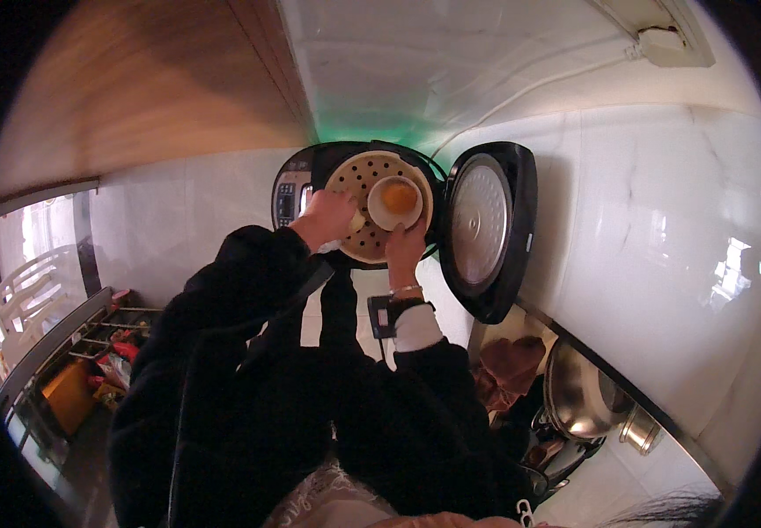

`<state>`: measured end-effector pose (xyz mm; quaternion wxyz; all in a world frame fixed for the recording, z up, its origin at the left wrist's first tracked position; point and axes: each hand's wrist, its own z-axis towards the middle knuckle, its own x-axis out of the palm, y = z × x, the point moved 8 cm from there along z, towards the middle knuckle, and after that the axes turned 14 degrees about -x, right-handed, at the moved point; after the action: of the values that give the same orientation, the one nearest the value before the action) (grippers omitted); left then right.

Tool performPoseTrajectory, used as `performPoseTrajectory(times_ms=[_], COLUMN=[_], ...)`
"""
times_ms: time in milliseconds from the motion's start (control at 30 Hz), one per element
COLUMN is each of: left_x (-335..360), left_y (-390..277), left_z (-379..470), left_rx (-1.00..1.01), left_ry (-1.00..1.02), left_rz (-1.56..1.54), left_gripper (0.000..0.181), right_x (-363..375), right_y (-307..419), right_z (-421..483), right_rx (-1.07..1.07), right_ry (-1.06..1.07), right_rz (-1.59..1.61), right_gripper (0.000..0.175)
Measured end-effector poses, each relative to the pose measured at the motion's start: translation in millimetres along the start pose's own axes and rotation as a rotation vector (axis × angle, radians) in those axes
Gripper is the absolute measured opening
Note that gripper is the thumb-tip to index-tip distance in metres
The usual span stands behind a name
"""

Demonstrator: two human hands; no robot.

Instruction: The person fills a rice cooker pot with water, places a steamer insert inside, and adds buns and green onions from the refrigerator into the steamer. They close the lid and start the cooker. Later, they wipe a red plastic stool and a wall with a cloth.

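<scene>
A multicooker (293, 191) with a control panel on its left side stands before me, its round metal-lined lid (482, 224) swung open to the right. A beige perforated steamer tray (370, 247) lies in its top. On the tray's right part is a small white bowl (380, 214) with something orange-yellow (399, 197) in it. My right hand (407, 247) has its fingers at the bowl's near rim. Over the tray's left part, my left hand (329, 214) is closed around a small pale yellowish piece (357, 221), whose kind I cannot tell.
A white cable runs from the cooker's back to a wall plug (663, 47). At lower right are a reddish-brown cloth (512, 366), a steel pot (578, 396) and a smaller metal container (641, 429). A rack (100, 330) with packets stands at lower left.
</scene>
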<state>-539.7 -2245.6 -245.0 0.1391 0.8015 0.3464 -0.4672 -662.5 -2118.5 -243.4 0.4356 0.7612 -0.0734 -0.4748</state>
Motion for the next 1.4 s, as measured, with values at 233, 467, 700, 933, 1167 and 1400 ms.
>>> performPoseTrajectory(times_ms=[233,467,700,933,1167,1400], left_x=[-20.2,-4.2,63.2,74.3,24.9,-42.8], left_y=[28.0,124.2,167.1,159.3,145.2,128.4], left_z=[-14.9,-67.4,-106.2,-137.7,-149.2,-159.4], left_rx=[-0.146,-0.332,-0.502,-0.520,-0.467,-0.277], left_ry=[-0.173,-0.356,-0.168,-0.083,-0.058,-0.128], left_rz=[-0.562,-1.142,-1.553,-1.591,-1.705,-1.794], left_gripper=[0.040,0.019,0.022,0.025,0.025,0.025], right_x=[-130.1,-225.5,-96.9,60.0,43.8,-129.9], right_y=[142.7,137.9,160.9,118.2,144.1,324.8], right_z=[-83.5,-45.1,-81.5,-104.2,-64.9,31.3], right_rx=[-0.882,-0.505,-0.750,-0.950,-0.907,-0.969], right_ry=[-0.254,-0.507,-0.076,0.353,0.353,-0.253], right_rz=[-0.052,-0.004,0.125,-0.254,-0.204,0.239], right_gripper=[0.026,0.027,0.024,0.052,0.043,0.056])
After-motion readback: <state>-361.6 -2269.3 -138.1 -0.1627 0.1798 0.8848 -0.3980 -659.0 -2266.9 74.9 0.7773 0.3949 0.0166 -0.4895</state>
